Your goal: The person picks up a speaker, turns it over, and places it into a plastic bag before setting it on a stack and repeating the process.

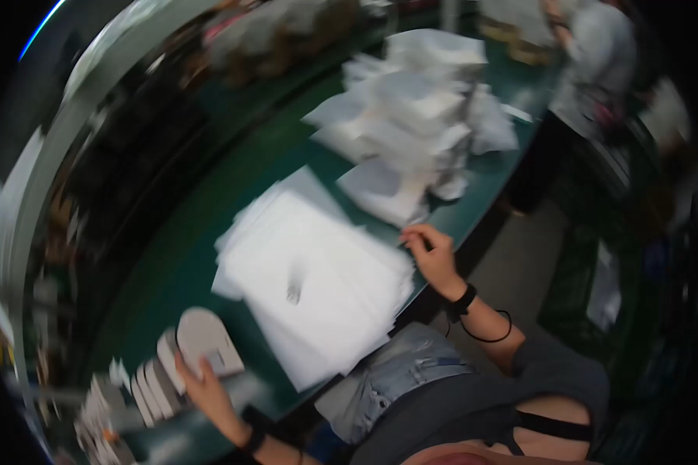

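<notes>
Both hands are out over a dark green table (209, 232), seen from the head camera in a frame smeared by motion. Left hand (205, 384) is low on the person's left, fingers curled round a pale, round-topped flat piece (202, 337) that it holds up by its lower edge; the thumb lies on the near face. Just beside that hand, further to the left, more such pieces (151, 384) stand on edge in a row, touching one another. What they are made of cannot be told through the blur.

Right hand (430, 252) is at the table's near edge, on the far right corner of a stack of white sheets (318, 271). Its fingers are bent and drawn together at the tips, as if pinching the top sheet's corner, but whether it really grips anything cannot be told. A black band (465, 297) sits on that wrist, and a thin black loop (492, 333) hangs further up the forearm.

The stack lies between the two hands, its sheets fanned out unevenly. A small dark mark (293, 291) shows on the top sheet; it is too blurred to name. Beyond the right hand, further along the table, a loose heap of white folded pieces (411, 116) is piled high. Past that heap, well apart from both hands, another person (589, 70) in a grey top stands at the table's end.
</notes>
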{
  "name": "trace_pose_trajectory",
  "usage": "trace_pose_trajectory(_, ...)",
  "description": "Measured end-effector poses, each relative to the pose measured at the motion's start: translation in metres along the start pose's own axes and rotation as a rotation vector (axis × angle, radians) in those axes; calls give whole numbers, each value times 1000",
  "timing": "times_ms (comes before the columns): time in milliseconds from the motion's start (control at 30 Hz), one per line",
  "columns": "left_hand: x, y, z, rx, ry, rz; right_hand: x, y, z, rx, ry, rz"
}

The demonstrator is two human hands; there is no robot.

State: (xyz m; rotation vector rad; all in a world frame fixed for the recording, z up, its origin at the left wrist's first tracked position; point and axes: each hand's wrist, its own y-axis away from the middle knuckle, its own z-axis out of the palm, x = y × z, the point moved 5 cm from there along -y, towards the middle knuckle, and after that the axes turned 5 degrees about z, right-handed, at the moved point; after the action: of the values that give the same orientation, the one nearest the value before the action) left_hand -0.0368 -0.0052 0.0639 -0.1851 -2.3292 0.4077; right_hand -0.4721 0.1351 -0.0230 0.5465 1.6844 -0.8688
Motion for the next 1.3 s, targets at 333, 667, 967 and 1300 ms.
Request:
trace_pose_trajectory(333, 136, 69, 86, -226, 1204, -67, -105, 78, 56, -708, -796, 261)
trace_pose_trajectory(667, 150, 94, 96, -407, 609, 211, -70, 70, 63, -469, -682, 388)
trace_pose_trajectory(967, 130, 96, 107, -171, 1069, -78, -142, 90, 88, -422, 217, -390)
trace_pose_trajectory(1300, 59, 64, -1, 547, 875, 135, -81, 109, 84, -761, -466, 421)
